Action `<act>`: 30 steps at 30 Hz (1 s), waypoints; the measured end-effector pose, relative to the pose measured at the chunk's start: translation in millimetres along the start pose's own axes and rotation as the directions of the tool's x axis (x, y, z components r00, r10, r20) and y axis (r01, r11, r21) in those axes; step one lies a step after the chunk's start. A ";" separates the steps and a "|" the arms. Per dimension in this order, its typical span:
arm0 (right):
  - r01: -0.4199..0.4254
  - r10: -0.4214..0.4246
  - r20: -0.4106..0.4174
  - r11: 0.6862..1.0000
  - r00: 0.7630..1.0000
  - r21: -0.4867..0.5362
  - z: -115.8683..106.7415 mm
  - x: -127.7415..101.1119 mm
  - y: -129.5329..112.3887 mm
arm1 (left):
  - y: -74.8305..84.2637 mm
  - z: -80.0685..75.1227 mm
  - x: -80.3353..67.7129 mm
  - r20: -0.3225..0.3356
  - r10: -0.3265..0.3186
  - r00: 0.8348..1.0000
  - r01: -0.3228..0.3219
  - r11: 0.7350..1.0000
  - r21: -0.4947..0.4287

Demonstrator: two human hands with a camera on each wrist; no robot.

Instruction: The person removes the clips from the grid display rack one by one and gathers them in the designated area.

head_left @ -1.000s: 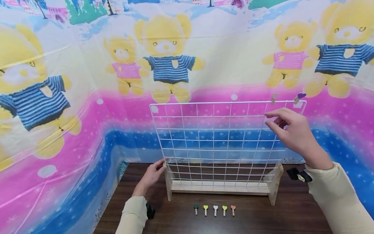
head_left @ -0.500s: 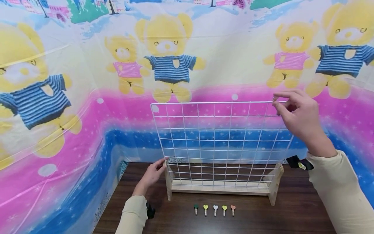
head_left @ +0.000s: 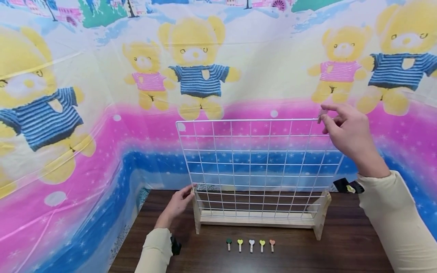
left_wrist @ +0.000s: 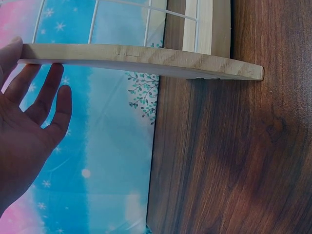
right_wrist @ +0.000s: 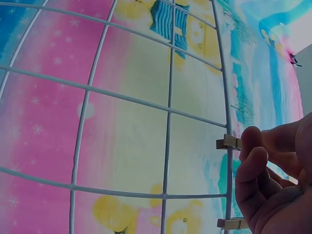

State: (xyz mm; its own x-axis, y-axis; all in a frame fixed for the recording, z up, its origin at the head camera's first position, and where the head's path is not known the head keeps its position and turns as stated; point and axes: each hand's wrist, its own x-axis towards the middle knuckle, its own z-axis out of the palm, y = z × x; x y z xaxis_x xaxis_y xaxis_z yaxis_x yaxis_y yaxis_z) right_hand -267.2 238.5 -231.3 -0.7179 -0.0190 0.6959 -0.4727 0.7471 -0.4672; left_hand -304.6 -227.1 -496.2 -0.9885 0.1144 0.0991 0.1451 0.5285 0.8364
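Note:
A small wooden clothespin (head_left: 320, 116) with a pale heart sits on the top wire of the white wire grid (head_left: 239, 120), near its right end. My right hand (head_left: 349, 129) pinches it between thumb and fingers. In the right wrist view, the clothespin (right_wrist: 227, 142) straddles the edge wire, its heart end hidden by the fingertips. A second clothespin (right_wrist: 232, 224) clips the same wire; the hand hides it in the head view. My left hand (head_left: 178, 203) holds the left end of the wooden stand (head_left: 256, 220), thumb and fingers (left_wrist: 52, 92) on opposite faces of the end board (left_wrist: 141, 54).
Several heart clothespins lie in a row before the stand: dark green (head_left: 229, 244), yellow (head_left: 240, 245), white (head_left: 252, 245), another yellow (head_left: 262, 245) and orange (head_left: 272, 245). The brown wooden table (head_left: 293, 258) meets a bear-printed cloth (head_left: 266, 83) behind.
My right hand has risen from in front of the grid to its top wire and taken hold of the pale-heart clothespin, covering the purple-heart one. The left hand has stayed put.

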 end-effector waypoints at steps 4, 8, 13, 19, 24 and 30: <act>-0.009 0.009 0.011 1.000 1.000 -0.009 2.1 3.1 1.7 | -1.5 0.5 0.5 -0.003 0.002 1.000 -0.002 1.000 -0.002; -0.040 0.040 0.023 0.999 0.999 0.011 4.6 6.3 2.9 | -3.0 1.2 1.5 -0.013 0.010 1.000 -0.010 1.000 0.003; -0.100 0.098 0.039 0.994 0.994 0.040 4.7 9.1 3.8 | -3.9 1.5 2.6 -0.019 0.020 1.000 -0.020 1.000 0.003; -0.156 0.153 0.059 0.987 0.986 0.047 4.3 9.4 4.0 | -3.3 1.4 2.8 -0.021 0.015 1.000 -0.015 1.000 -0.007; -0.154 0.152 0.056 0.987 0.987 0.043 4.6 8.8 5.4 | -2.3 1.4 2.1 -0.013 -0.007 1.000 0.007 1.000 0.001; -0.139 0.138 0.023 0.987 0.990 0.074 5.7 8.5 9.3 | -1.0 1.0 1.0 -0.013 -0.021 1.000 0.021 1.000 0.001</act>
State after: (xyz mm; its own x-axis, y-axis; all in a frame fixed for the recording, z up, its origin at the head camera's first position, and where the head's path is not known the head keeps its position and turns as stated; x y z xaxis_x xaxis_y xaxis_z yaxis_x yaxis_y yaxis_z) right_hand -280.6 241.5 -232.8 -0.7877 0.0689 0.6122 -0.4049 0.6911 -0.5987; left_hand -305.7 -226.7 -497.5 -0.9918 0.0925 0.0883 0.1242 0.5316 0.8379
